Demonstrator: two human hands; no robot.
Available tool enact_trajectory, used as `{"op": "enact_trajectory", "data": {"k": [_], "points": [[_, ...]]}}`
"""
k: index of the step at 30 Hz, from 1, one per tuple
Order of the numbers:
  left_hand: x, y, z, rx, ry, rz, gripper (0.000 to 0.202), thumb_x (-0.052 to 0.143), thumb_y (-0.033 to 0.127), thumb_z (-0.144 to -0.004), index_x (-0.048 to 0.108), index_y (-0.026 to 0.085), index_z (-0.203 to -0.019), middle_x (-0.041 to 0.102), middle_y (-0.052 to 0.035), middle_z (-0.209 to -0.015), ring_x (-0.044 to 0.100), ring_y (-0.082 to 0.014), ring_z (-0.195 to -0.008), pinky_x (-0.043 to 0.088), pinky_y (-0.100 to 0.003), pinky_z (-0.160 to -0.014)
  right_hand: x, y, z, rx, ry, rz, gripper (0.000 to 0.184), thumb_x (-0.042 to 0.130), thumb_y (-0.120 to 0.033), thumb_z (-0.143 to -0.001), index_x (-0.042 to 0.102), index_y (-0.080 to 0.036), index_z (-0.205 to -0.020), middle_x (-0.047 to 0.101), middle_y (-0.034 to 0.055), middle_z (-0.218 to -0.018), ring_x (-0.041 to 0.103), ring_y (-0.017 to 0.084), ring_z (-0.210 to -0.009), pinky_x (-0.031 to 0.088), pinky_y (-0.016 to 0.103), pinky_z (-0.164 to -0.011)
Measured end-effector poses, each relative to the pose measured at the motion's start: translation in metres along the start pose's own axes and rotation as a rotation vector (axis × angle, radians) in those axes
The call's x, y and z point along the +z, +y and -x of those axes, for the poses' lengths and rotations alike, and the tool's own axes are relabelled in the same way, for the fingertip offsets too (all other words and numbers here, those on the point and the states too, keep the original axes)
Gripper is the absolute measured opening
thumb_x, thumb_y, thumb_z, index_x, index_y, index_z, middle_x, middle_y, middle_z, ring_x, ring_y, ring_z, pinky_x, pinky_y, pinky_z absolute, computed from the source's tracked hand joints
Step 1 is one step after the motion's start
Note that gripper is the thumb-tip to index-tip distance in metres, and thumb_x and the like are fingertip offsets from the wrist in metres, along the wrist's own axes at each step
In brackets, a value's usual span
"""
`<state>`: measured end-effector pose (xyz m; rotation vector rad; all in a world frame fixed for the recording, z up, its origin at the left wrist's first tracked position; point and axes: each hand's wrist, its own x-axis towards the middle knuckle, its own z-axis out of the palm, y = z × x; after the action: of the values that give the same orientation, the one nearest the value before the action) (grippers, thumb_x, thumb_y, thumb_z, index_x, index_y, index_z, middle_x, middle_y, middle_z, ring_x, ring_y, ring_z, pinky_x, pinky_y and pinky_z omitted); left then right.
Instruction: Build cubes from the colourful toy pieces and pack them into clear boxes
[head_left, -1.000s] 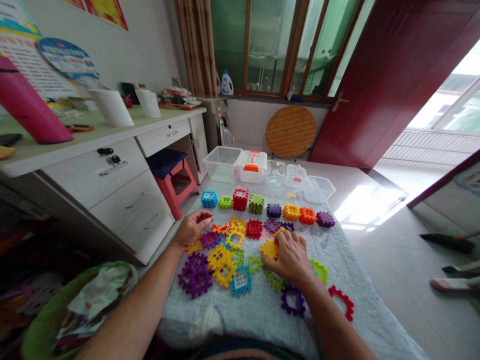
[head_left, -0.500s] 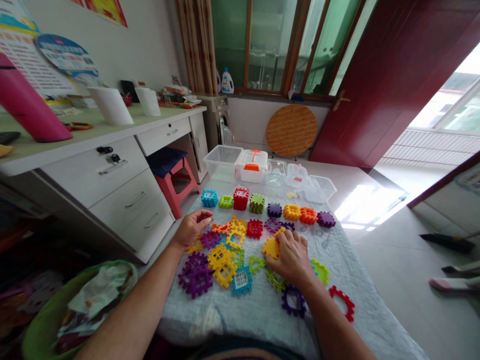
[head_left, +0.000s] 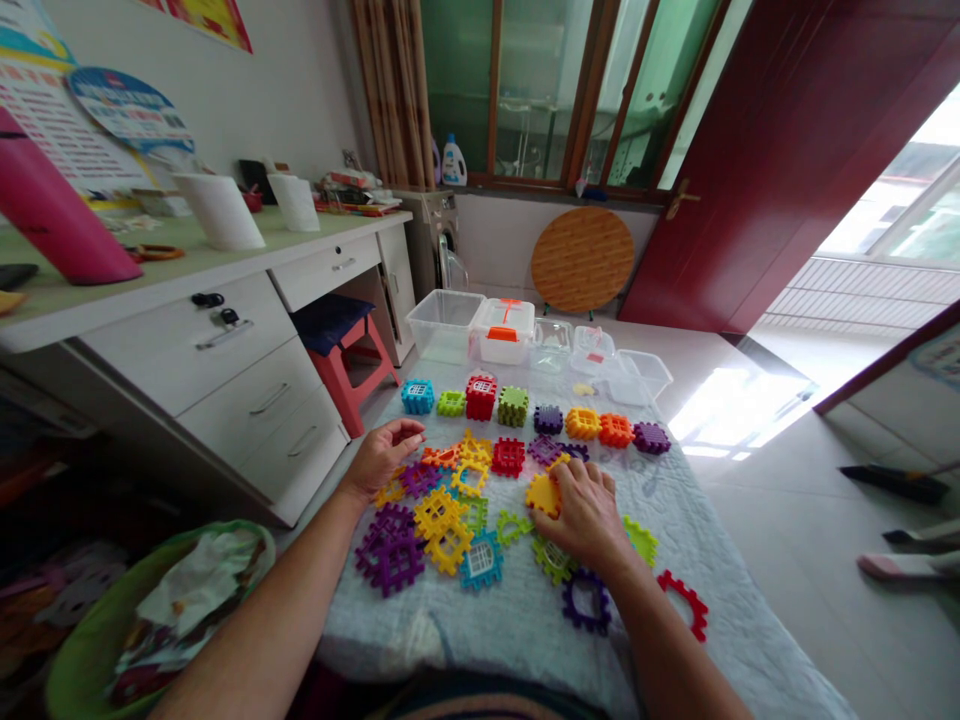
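Many flat plastic interlocking tiles in purple, yellow, green, red and blue lie scattered on a pale quilted table cover (head_left: 675, 590). My right hand (head_left: 586, 515) rests palm down among them, its fingers closed on a yellow tile (head_left: 541, 494). My left hand (head_left: 382, 455) sits at the table's left edge with fingers loosely curled and nothing in them, touching the edge of the tile pile. Beyond the hands stands a row of assembled cubes: a blue cube (head_left: 418, 397), a red cube (head_left: 481, 397), a green cube (head_left: 513, 406) and an orange cube (head_left: 616, 430).
Clear plastic boxes (head_left: 444, 322) and a white case with an orange latch (head_left: 503, 331) line the table's far edge. A white desk with drawers (head_left: 225, 350) and a red stool (head_left: 352, 370) stand on the left. A green basket (head_left: 150, 620) sits at lower left.
My right hand has drawn the yellow tile a little closer under its fingers. The left hand has stayed where it was.
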<state>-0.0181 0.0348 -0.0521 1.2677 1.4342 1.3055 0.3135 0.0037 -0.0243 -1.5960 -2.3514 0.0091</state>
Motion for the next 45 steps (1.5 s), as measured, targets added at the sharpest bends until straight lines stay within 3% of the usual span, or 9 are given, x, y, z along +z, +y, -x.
{"op": "enact_trajectory", "data": {"k": [10,17,22,28,33,38,45], "points": [[0.000,0.000,0.000,0.000,0.002,-0.010,0.036,0.072,0.042,-0.067,0.067,0.016,-0.092,0.069,-0.0049,-0.085,0.063,-0.0197,-0.082,0.048,-0.030,-0.076,-0.001,-0.002,-0.001,0.016,0.010,0.009,0.032,0.067,-0.044,-0.070,0.054,-0.021,-0.088,0.054,0.0073,-0.091,0.047,0.026,-0.089,0.033,0.040,-0.081],[0.001,0.001,0.001,-0.021,0.008,-0.012,0.040,0.073,0.045,-0.064,0.067,0.016,-0.091,0.071,-0.0062,-0.086,0.065,-0.0223,-0.085,0.050,-0.032,-0.076,-0.009,0.004,-0.005,0.050,0.048,-0.107,0.033,0.068,-0.043,-0.068,0.057,-0.022,-0.091,0.054,0.0050,-0.090,0.048,0.026,-0.090,0.035,0.038,-0.079],[0.000,0.002,0.000,-0.014,-0.008,-0.010,0.038,0.074,0.045,-0.064,0.068,0.017,-0.090,0.070,-0.0054,-0.085,0.065,-0.0219,-0.084,0.050,-0.031,-0.075,-0.034,0.033,-0.021,0.025,0.083,-0.163,0.034,0.067,-0.040,-0.071,0.060,-0.023,-0.100,0.057,0.0053,-0.098,0.049,0.025,-0.093,0.036,0.040,-0.083],[0.001,-0.002,-0.001,0.001,-0.006,0.001,0.036,0.074,0.043,-0.065,0.068,0.017,-0.090,0.069,-0.0048,-0.084,0.064,-0.0215,-0.085,0.048,-0.030,-0.076,-0.049,0.096,-0.068,0.014,0.110,-0.097,0.038,0.068,-0.039,-0.070,0.062,-0.024,-0.105,0.058,0.0061,-0.110,0.049,0.028,-0.102,0.037,0.041,-0.086],[0.000,-0.004,-0.001,-0.013,-0.027,0.016,0.036,0.073,0.042,-0.067,0.067,0.017,-0.092,0.068,-0.0035,-0.084,0.063,-0.0192,-0.082,0.047,-0.029,-0.076,-0.040,0.124,-0.102,0.007,0.022,-0.119,0.043,0.068,-0.035,-0.071,0.061,-0.021,-0.111,0.057,0.0072,-0.115,0.048,0.027,-0.108,0.037,0.041,-0.090],[0.001,0.000,0.000,-0.027,-0.029,0.005,0.037,0.074,0.042,-0.067,0.066,0.017,-0.092,0.068,-0.0035,-0.085,0.062,-0.0189,-0.083,0.047,-0.028,-0.076,-0.035,0.123,-0.115,-0.033,-0.120,-0.107,0.043,0.068,-0.027,-0.070,0.062,-0.020,-0.113,0.056,0.0087,-0.118,0.049,0.027,-0.109,0.038,0.039,-0.091],[0.000,0.000,0.000,-0.026,-0.037,-0.030,0.038,0.071,0.043,-0.069,0.066,0.015,-0.094,0.067,-0.0043,-0.085,0.061,-0.0183,-0.080,0.048,-0.029,-0.075,-0.027,0.129,-0.120,-0.010,-0.240,-0.076,0.046,0.069,-0.032,-0.069,0.063,-0.021,-0.113,0.054,0.0103,-0.120,0.048,0.029,-0.111,0.038,0.042,-0.094]]}}
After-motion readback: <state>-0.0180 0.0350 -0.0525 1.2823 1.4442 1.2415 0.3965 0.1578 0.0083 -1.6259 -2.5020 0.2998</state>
